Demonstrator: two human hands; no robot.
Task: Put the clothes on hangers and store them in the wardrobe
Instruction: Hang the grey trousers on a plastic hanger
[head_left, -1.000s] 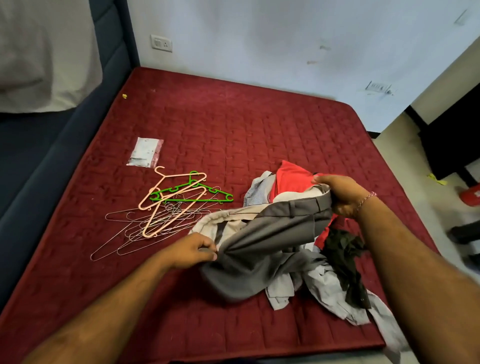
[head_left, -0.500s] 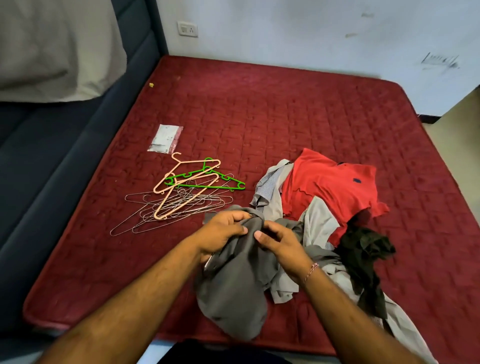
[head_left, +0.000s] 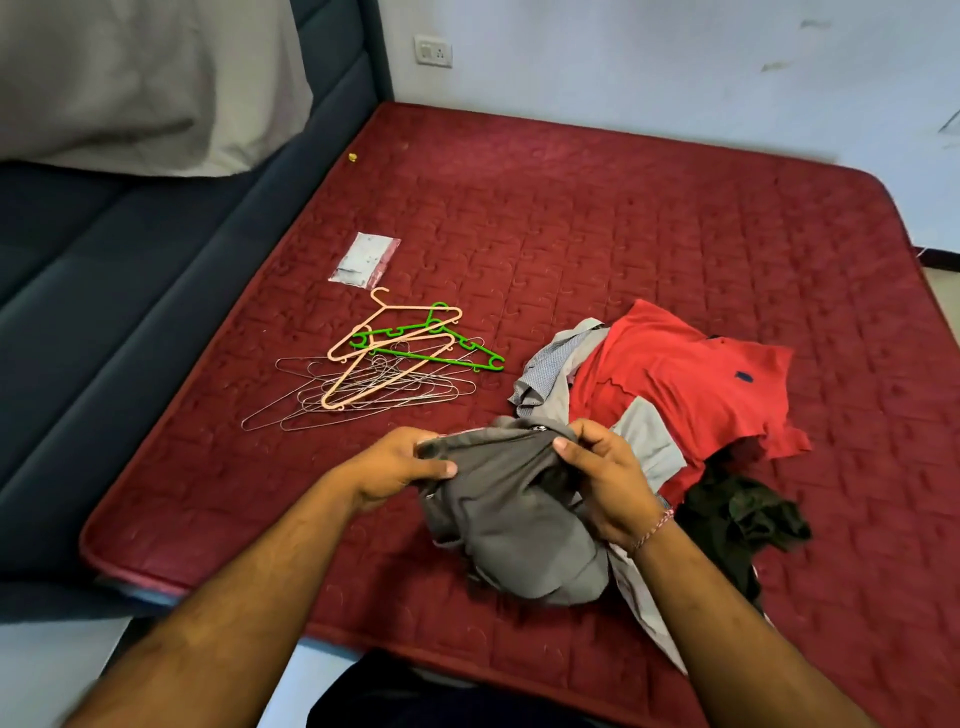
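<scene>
Grey trousers (head_left: 511, 519) hang bunched between my two hands above the red mattress (head_left: 597, 218). My left hand (head_left: 395, 465) grips their waist edge on the left and my right hand (head_left: 605, 480) pinches it on the right. Behind them lies a heap of clothes: a red shirt (head_left: 685, 384), a light grey garment (head_left: 647, 447), a checked shirt (head_left: 550, 369) and a black garment (head_left: 737, 519). To the left rest hangers: a peach one (head_left: 387, 340), a green one (head_left: 431, 348) and several wire ones (head_left: 363, 397).
A small clear plastic packet (head_left: 365, 259) lies beyond the hangers. A dark blue headboard (head_left: 130, 291) with a grey pillow (head_left: 140, 83) runs along the left. A white wall (head_left: 675, 67) with a socket (head_left: 432, 51) is behind. The mattress front edge is close to me.
My hands came together from wide apart, folding the stretched grey trousers into a bunch in front of me. The view has swung left and down, so the red shirt now shows fully.
</scene>
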